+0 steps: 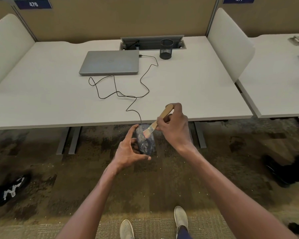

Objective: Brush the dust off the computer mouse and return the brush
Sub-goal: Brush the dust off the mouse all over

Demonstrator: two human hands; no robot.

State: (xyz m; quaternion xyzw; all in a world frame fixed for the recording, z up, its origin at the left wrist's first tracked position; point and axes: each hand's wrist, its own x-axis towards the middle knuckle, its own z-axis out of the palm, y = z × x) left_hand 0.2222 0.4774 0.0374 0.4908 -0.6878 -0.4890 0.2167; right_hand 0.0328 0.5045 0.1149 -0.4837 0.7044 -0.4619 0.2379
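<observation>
A dark, dust-streaked computer mouse [146,144] is held in front of the desk's near edge, above the carpet. My left hand [129,150] grips it from the left and underneath. Its black cable [141,83] runs up over the desk to a closed grey laptop [110,62]. My right hand [173,128] holds a small brush with a wooden handle [164,113]. The brush's pale bristles [147,133] rest on the mouse's upper front part.
A black mesh pen cup [166,49] stands at the back of the white desk [41,87], beside a cable tray. White side dividers flank the desk. Other people's dark shoes [9,190] sit on the carpet at left and right; my own feet are below.
</observation>
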